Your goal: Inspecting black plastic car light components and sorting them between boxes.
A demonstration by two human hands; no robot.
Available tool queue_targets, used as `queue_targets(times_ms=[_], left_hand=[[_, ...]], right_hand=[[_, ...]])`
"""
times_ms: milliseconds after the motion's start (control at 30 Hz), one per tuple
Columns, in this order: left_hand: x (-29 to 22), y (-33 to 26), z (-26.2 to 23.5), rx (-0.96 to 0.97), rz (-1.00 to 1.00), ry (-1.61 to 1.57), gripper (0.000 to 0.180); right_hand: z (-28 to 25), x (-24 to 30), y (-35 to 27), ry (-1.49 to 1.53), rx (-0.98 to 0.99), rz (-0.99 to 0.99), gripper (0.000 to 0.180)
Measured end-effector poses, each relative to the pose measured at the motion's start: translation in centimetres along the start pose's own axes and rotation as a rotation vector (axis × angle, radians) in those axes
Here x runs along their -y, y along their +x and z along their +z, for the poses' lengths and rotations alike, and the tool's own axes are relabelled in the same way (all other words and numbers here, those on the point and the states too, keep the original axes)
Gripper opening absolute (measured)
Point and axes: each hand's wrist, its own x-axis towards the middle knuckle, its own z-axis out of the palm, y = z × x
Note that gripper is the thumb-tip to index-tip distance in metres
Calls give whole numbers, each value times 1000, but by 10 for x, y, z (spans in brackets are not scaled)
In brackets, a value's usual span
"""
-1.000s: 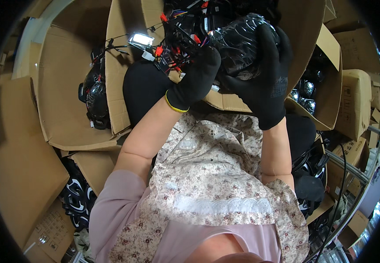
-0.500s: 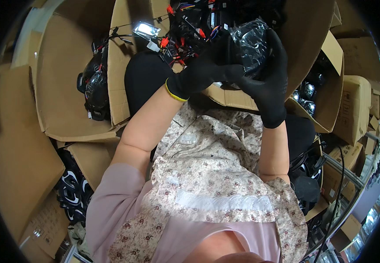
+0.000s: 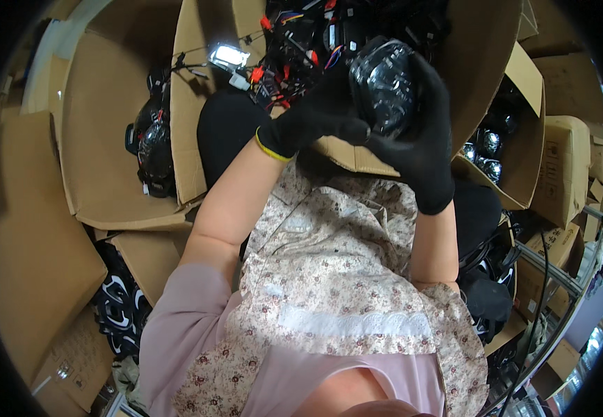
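Note:
Both my hands wear black gloves; the left one has a yellow cuff edge. Between them is a glossy black lamp unit (image 3: 386,87) with a shiny, rounded, clear-looking front, held over the near edge of an open carton. My right hand (image 3: 423,149) wraps its right side and underside, thumb pointing left. My left hand (image 3: 319,121) is at its lower left, thumb stretched toward the right thumb; its other fingers are mostly hidden in shadow behind the unit. Beyond the hands, the carton (image 3: 357,154) holds black parts and tangled wires (image 3: 291,66) with red connectors.
A lit white lamp (image 3: 228,57) hangs at the carton's left wall. Another open carton (image 3: 110,139) at left holds black lamp units (image 3: 154,142). At right, a carton (image 3: 517,177) holds round shiny lamps (image 3: 489,142). A black cable (image 3: 539,306) runs down the right side.
The lamp unit has turned in my hands, so more of its rounded, shiny front shows. It has shifted slightly left, and my left hand has moved a little left and down.

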Motion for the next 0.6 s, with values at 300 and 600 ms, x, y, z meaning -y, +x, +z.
queue_targets(times_ms=[300,600], left_hand=[[-2,-17,-1,-51,-187,-52,108],[-11,-19,10,-184,-255,-146,69]], right_hand=[[-11,9,-11,-59,128,-14,111],[6,-5,-11,-302,61,-132,106]])
